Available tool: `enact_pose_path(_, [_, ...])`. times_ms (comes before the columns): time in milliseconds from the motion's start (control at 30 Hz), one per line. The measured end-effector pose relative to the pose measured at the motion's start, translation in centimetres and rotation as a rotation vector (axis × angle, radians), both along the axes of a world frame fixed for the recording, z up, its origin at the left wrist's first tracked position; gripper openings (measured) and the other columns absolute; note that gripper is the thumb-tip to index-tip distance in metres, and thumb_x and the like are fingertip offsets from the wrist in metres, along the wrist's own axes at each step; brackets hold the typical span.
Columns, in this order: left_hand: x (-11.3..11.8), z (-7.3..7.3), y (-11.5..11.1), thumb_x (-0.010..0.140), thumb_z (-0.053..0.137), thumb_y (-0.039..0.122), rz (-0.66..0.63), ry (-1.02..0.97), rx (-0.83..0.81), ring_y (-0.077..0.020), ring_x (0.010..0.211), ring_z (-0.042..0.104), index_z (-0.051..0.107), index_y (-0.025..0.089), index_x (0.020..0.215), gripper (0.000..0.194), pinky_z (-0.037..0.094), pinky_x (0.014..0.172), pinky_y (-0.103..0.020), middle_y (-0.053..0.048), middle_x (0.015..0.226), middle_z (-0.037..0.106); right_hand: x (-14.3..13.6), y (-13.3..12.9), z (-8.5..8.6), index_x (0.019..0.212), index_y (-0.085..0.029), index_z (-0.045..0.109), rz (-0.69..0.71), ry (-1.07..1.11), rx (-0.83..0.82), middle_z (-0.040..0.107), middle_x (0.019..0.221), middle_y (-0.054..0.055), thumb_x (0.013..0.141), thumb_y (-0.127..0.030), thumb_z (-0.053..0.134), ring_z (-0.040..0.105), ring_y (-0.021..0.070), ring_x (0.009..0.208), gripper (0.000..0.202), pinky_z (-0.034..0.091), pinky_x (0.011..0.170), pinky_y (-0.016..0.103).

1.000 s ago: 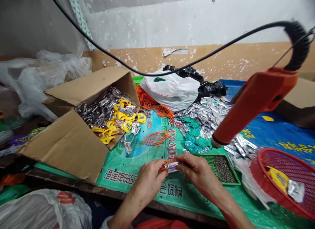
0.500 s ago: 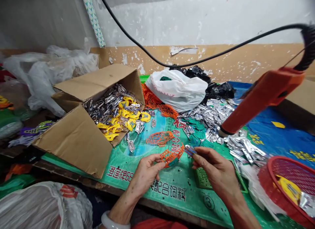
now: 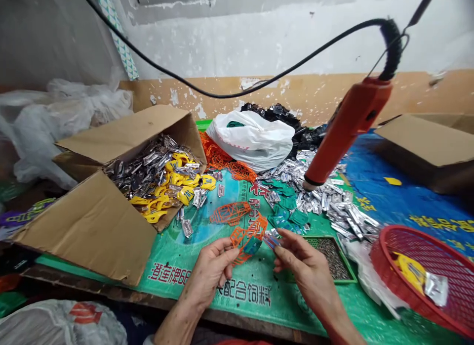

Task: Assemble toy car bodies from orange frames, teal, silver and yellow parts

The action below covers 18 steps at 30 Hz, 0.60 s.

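Observation:
My left hand [image 3: 213, 268] pinches the left end of an orange lattice piece [image 3: 257, 229], which has a dark green part [image 3: 252, 246] on it. Between the thumb and fingers of my right hand [image 3: 305, 263] is a small silver metal piece [image 3: 272, 238], close to the right side of the lattice piece. Another orange lattice piece [image 3: 229, 213] lies flat on the green sheet just beyond. Green pieces [image 3: 287, 199] and a heap of silver pieces [image 3: 322, 199] lie past my right hand.
An orange-red electric screwdriver [image 3: 344, 132] hangs at right on a black cable. A tipped cardboard box [image 3: 89, 231] spills silver and yellow parts at left. A green tray [image 3: 344, 280] of small screws and a red basket [image 3: 385, 236] stand at right. A white bag [image 3: 255, 140] sits behind.
The view has shifted, showing more of the right side. The lattice piece in my left hand is turned more upright, and more of the screw tray shows beside my right hand.

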<state>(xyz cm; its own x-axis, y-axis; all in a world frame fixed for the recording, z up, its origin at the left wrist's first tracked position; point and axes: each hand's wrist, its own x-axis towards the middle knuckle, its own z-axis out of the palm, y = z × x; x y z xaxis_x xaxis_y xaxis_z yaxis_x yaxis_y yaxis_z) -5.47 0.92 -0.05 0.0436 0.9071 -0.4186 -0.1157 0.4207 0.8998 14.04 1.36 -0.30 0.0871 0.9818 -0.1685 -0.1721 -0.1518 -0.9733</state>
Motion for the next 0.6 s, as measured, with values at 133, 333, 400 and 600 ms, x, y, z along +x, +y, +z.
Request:
enact_pose_path(133, [0.1,-0.2,-0.1,0.064,0.076,0.044,0.036,-0.085,-0.022,-0.002,0.035,0.029,0.063,0.014,0.09,0.042,0.016,0.034,-0.012,0.009,0.043,0.047,-0.8,-0.3,-0.2,0.11,-0.016,0.064,0.037,0.036,-0.033,0.058,0.075,-0.001,0.061,-0.047,0.079,0.058,0.0127,0.051,0.06,0.05,0.046,0.028])
enact_pose_path(333, [0.3,-0.5,-0.1,0.063,0.077,0.043,0.079,-0.143,-0.044,-0.0023,0.033,0.03,0.061,0.014,0.09,0.042,0.016,0.032,-0.013,0.009,0.044,0.049,-1.1,-0.3,0.1,0.106,-0.016,0.062,0.08,0.061,-0.055,0.058,0.076,-0.001,0.061,-0.046,0.079,0.059,0.0121,0.052,0.056,0.05,0.046,0.026])
enact_pose_path(400, [0.3,-0.5,-0.1,0.065,0.076,0.041,0.089,-0.153,-0.04,-0.0022,0.033,0.031,0.061,0.014,0.091,0.041,0.017,0.032,-0.013,0.009,0.046,0.05,-1.2,-0.3,0.2,0.105,-0.016,0.061,0.091,0.068,-0.066,0.059,0.077,-0.001,0.061,-0.045,0.079,0.059,0.0116,0.051,0.056,0.049,0.045,0.026])
enact_pose_path(600, [-0.1,-0.1,0.1,0.063,0.077,0.042,0.127,-0.134,-0.025,-0.0022,0.034,0.032,0.061,0.013,0.092,0.044,0.017,0.033,-0.012,0.008,0.044,0.051,-1.3,-0.2,0.3,0.112,-0.016,0.056,0.132,0.097,-0.112,0.058,0.083,0.0,0.063,-0.046,0.077,0.059,0.0109,0.05,0.061,0.049,0.043,0.026])
